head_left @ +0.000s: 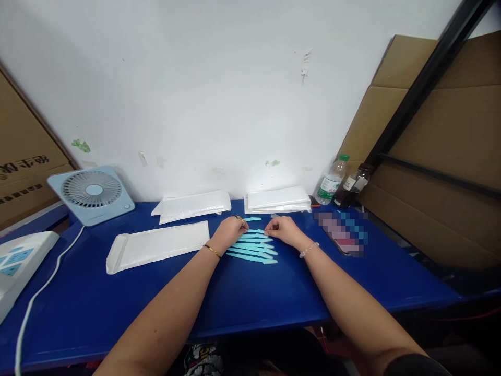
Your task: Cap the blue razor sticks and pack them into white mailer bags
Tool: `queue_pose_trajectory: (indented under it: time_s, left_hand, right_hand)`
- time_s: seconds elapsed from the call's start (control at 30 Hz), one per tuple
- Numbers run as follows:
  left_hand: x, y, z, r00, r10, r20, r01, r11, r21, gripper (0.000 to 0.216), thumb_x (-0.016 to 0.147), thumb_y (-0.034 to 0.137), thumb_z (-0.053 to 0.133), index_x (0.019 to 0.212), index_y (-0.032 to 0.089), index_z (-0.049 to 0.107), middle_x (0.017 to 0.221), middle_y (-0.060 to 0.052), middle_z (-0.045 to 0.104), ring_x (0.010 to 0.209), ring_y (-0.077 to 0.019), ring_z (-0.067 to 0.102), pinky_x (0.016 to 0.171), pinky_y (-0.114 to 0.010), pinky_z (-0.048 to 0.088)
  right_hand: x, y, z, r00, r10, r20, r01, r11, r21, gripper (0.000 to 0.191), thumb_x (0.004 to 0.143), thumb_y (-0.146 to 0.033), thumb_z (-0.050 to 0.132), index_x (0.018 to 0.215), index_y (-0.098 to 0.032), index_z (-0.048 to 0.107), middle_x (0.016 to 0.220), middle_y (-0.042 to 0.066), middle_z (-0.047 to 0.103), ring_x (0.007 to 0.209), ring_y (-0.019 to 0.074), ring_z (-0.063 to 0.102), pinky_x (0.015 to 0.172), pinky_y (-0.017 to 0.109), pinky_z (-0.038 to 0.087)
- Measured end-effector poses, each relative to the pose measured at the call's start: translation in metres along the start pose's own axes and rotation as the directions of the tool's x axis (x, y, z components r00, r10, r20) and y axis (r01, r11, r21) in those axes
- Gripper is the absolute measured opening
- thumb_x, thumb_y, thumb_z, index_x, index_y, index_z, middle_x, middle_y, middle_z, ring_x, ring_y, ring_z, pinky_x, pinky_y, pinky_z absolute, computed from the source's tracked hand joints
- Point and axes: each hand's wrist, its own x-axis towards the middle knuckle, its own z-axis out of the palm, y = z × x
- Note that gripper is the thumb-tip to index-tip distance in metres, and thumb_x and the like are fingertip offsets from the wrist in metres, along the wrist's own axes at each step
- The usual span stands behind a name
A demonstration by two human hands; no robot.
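Several slim turquoise eyebrow razors (252,257) lie fanned out in a row on the blue table, their wider ends to the right. At the far end of the row, my left hand (230,232) and my right hand (285,231) pinch one turquoise eyebrow razor (256,231) from its two sides. The fingers of both hands are closed, and my left hand hides part of the handles. Just beyond them lies another turquoise razor (253,219) on its own. A padded white envelope (164,244) lies left of my left hand.
White envelopes lie in stacks at the back left (195,206) and back centre (277,198), against the wall. A light blue fan (93,193) and its white cable are at left. A water bottle (331,183), a dark bottle (352,186) and a blurred-out phone-like item (340,235) are at right.
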Motion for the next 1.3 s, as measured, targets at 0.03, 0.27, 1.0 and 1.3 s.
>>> queue_pose_trajectory:
  time_s: [0.03,0.27,1.0,1.3]
  left_hand:
    - [0.0,0.0,-0.001,1.0,0.001,0.008,-0.001,1.0,-0.01,0.019,0.082,0.022,0.053,0.085,0.021,0.071,0.087,-0.003,0.067,0.08,-0.0168,0.061,0.071,-0.025,0.047]
    - [-0.006,-0.006,-0.009,0.986,-0.087,-0.143,0.105,0.987,0.125,0.032,0.086,0.033,0.053,0.113,0.022,0.065,0.117,-0.006,0.059,0.103,-0.0225,0.055,0.083,-0.031,0.045]
    - [-0.006,0.001,-0.014,0.995,0.095,-0.001,-0.093,0.98,0.176,0.019,0.084,0.024,0.053,0.087,0.024,0.072,0.091,0.0,0.071,0.087,-0.0181,0.061,0.077,-0.029,0.039]
    - [-0.005,0.002,-0.011,0.997,0.07,0.031,-0.071,0.996,0.056,0.017,0.082,0.022,0.054,0.086,0.022,0.071,0.09,0.0,0.07,0.078,-0.0153,0.062,0.069,-0.024,0.043]
  right_hand:
    - [0.0,0.001,-0.002,1.0,-0.015,0.012,0.015,1.0,0.002,0.014,0.072,-0.032,0.068,0.075,-0.02,0.074,0.069,0.001,0.069,0.062,0.0139,0.059,0.058,0.024,0.044]
    - [0.003,0.03,-0.024,0.95,-0.006,-0.313,-0.073,0.968,-0.24,0.02,0.078,-0.022,0.06,0.094,-0.018,0.071,0.092,0.007,0.066,0.078,0.0182,0.06,0.072,0.029,0.046]
    - [-0.001,0.018,-0.019,0.971,0.215,-0.102,-0.224,0.971,-0.082,0.014,0.066,-0.03,0.07,0.065,-0.017,0.07,0.066,0.002,0.068,0.059,0.0135,0.057,0.054,0.023,0.04]
    - [-0.004,0.016,-0.018,0.983,0.181,0.015,-0.181,0.983,0.004,0.016,0.062,-0.032,0.073,0.066,-0.016,0.072,0.064,0.002,0.069,0.058,0.0128,0.058,0.055,0.023,0.042]
